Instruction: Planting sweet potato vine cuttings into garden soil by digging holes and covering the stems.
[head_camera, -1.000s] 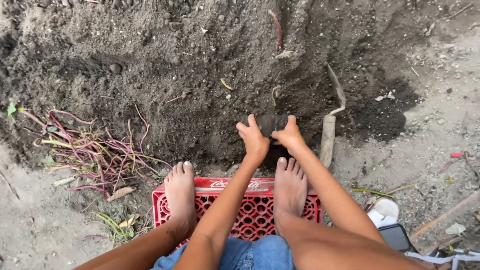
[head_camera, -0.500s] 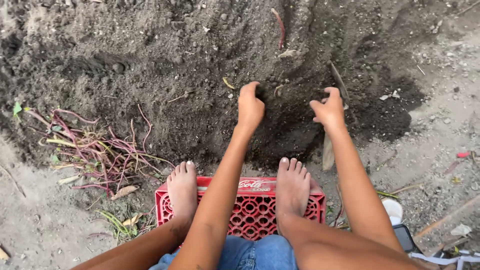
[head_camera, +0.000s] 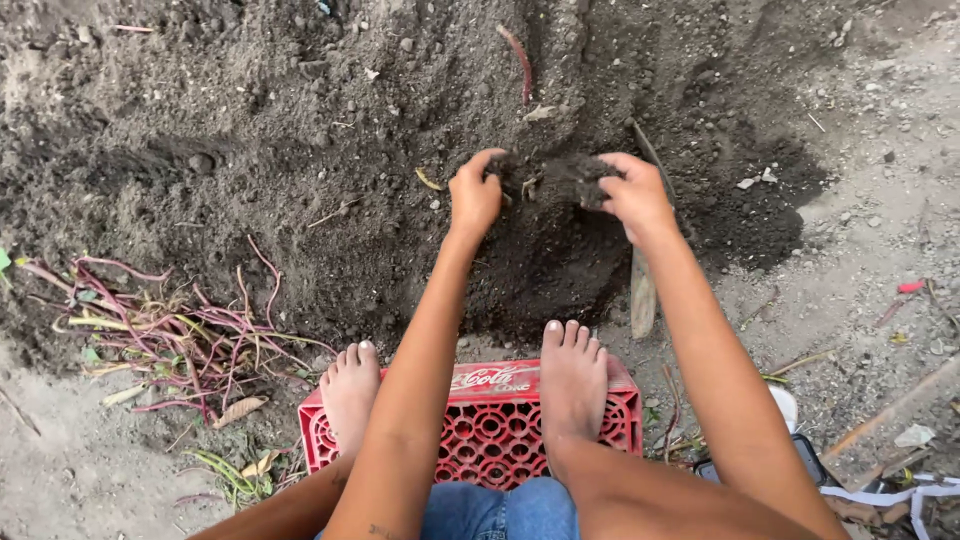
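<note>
Cupping a clump of dark soil (head_camera: 560, 178) between them, the left hand (head_camera: 473, 195) and right hand (head_camera: 632, 195) curled inward at its two sides, above a hollow in the dug earth (head_camera: 250, 130). At six o'clock, bare feet rested on a red plastic crate (head_camera: 500, 430). Purple-stemmed weeds (head_camera: 180, 330) lay at eight o'clock; a wooden-handled tool (head_camera: 642, 290) lay at three o'clock on pale gravelly ground (head_camera: 880, 250).

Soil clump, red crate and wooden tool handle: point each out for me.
soil clump (head_camera: 560, 178), head view, on its dark middle between the hands
red crate (head_camera: 490, 432), head view, on its lattice top between the feet
wooden tool handle (head_camera: 642, 295), head view, on its pale lower shaft
</note>
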